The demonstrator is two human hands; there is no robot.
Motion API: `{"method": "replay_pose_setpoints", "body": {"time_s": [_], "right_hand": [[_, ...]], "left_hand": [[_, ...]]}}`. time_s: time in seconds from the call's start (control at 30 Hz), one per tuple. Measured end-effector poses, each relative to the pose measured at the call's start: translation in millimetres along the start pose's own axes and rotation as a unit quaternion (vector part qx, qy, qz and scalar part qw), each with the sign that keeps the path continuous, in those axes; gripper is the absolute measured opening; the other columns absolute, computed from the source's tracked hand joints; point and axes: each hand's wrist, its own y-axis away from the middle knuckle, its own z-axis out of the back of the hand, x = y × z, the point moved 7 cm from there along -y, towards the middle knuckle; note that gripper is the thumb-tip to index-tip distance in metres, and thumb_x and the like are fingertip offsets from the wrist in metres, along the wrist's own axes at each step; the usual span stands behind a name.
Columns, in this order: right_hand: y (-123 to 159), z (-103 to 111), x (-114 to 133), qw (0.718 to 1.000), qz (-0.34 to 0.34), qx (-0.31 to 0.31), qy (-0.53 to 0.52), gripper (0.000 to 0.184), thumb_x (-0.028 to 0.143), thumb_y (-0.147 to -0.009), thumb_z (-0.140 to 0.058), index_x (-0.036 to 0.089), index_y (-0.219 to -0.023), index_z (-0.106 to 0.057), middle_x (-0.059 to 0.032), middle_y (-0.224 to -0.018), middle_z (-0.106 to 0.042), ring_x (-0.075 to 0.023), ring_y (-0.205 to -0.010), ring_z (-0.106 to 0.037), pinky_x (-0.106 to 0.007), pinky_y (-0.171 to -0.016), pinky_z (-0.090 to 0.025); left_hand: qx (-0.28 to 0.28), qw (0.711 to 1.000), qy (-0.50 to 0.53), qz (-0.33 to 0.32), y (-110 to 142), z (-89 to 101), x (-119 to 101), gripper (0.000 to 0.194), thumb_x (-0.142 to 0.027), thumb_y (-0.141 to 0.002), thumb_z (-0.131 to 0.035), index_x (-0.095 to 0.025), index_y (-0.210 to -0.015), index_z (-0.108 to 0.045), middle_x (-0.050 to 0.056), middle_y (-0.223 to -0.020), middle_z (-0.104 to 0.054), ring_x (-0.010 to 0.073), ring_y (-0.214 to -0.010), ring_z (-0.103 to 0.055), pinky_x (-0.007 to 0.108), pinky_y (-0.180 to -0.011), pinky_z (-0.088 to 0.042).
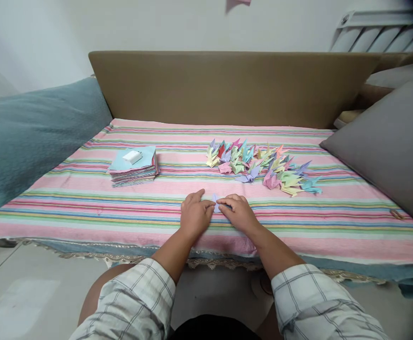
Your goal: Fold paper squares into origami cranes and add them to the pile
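Observation:
A small lavender piece of folded paper point(215, 197) lies between my two hands on the striped cloth, near the front edge of the seat. My left hand point(195, 212) is closed on its left side, thumb and forefinger at the paper's edge. From the right, my right hand point(237, 210) pinches the same paper with its thumb and fingertips. Its lower part is partly hidden by my fingers. Beyond my right hand stands a cluster of folded paper cranes point(252, 163) in many colours.
On the left sits a stack of coloured paper sheets point(133, 174) with a small white block point(132, 157) on top. A grey cushion point(387, 146) leans at the right, a teal cushion point(39, 137) at the left. A small brown ring-like object point(396, 214) lies near the right edge.

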Motion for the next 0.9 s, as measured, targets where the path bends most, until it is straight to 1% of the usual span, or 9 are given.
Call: {"method": "replay_pose_setpoints", "body": {"time_s": [0.23, 0.4, 0.53, 0.6, 0.7, 0.8, 0.9], "right_hand": [[-0.3, 0.3, 1.8, 1.000, 0.006, -0.003, 0.003, 0.022, 0.024, -0.083, -0.056, 0.024, -0.100, -0.070, -0.0043, -0.096, -0.065, -0.0196, -0.098, -0.053, -0.035, -0.091, -0.036], [0.4, -0.3, 2.1, 1.000, 0.004, -0.005, 0.016, 0.022, 0.025, -0.083, -0.056, 0.024, -0.100, -0.070, -0.0050, -0.097, -0.064, -0.0203, -0.098, -0.052, -0.035, -0.091, -0.036], [1.0, -1.2, 1.8, 1.000, 0.006, -0.011, 0.026, 0.022, 0.025, -0.081, -0.057, 0.025, -0.100, -0.070, -0.0047, -0.096, -0.064, -0.0204, -0.097, -0.052, -0.035, -0.090, -0.037], [1.2, -1.5, 0.8, 0.999, 0.005, -0.015, 0.031, 0.023, 0.026, -0.082, -0.057, 0.025, -0.102, -0.069, -0.0047, -0.097, -0.063, -0.0206, -0.097, -0.052, -0.035, -0.090, -0.037], [1.5, -2.6, 1.2, 0.999, 0.016, -0.013, 0.045, 0.029, 0.027, -0.083, -0.055, 0.025, -0.111, -0.065, -0.0056, -0.099, -0.062, -0.0208, -0.098, -0.051, -0.035, -0.090, -0.038], [2.0, -4.6, 4.1, 0.997, 0.033, -0.001, 0.073, 0.031, 0.026, -0.085, -0.052, 0.023, -0.114, -0.064, -0.0073, -0.099, -0.062, -0.0217, -0.098, -0.051, -0.036, -0.090, -0.037], [3.2, -3.7, 5.6, 0.996, 0.026, -0.010, 0.087, 0.034, 0.027, -0.085, -0.052, 0.021, -0.117, -0.062, -0.0087, -0.102, -0.061, -0.0232, -0.100, -0.050, -0.037, -0.092, -0.038]], "left_hand": [[0.023, 1.000, 0.011, -0.006, -3.8, -2.0, 3.4, 0.025, -0.035, -0.079, -0.059, -0.032, -0.100, -0.071, 0.005, -0.136, -0.048, 0.0307, -0.123, -0.040, 0.050, -0.099, -0.034], [0.022, 1.000, 0.000, -0.010, -4.3, -1.8, 2.8, 0.026, -0.035, -0.076, -0.063, -0.032, -0.100, -0.071, 0.007, -0.136, -0.048, 0.0303, -0.122, -0.041, 0.049, -0.099, -0.034], [0.022, 1.000, -0.011, -0.013, -4.0, -2.6, 2.7, 0.026, -0.036, -0.075, -0.064, -0.031, -0.099, -0.071, 0.007, -0.137, -0.046, 0.0318, -0.123, -0.039, 0.051, -0.097, -0.035], [0.019, 1.000, -0.012, -0.013, -3.5, -2.4, 2.6, 0.027, -0.036, -0.074, -0.065, -0.031, -0.101, -0.070, 0.006, -0.139, -0.044, 0.0322, -0.124, -0.038, 0.051, -0.096, -0.036], [0.018, 1.000, -0.017, -0.011, -2.9, -1.7, 2.3, 0.034, -0.037, -0.075, -0.064, -0.032, -0.108, -0.067, 0.006, -0.142, -0.039, 0.0328, -0.125, -0.037, 0.051, -0.097, -0.035], [0.032, 0.999, -0.025, -0.007, -2.9, -2.9, 2.6, 0.036, -0.039, -0.076, -0.062, -0.032, -0.111, -0.066, 0.006, -0.143, -0.038, 0.0335, -0.126, -0.035, 0.052, -0.098, -0.034], [0.035, 0.999, -0.028, 0.001, -3.4, -3.1, 3.6, 0.041, -0.039, -0.075, -0.062, -0.029, -0.115, -0.063, 0.008, -0.143, -0.038, 0.0329, -0.127, -0.035, 0.051, -0.099, -0.035]]}}
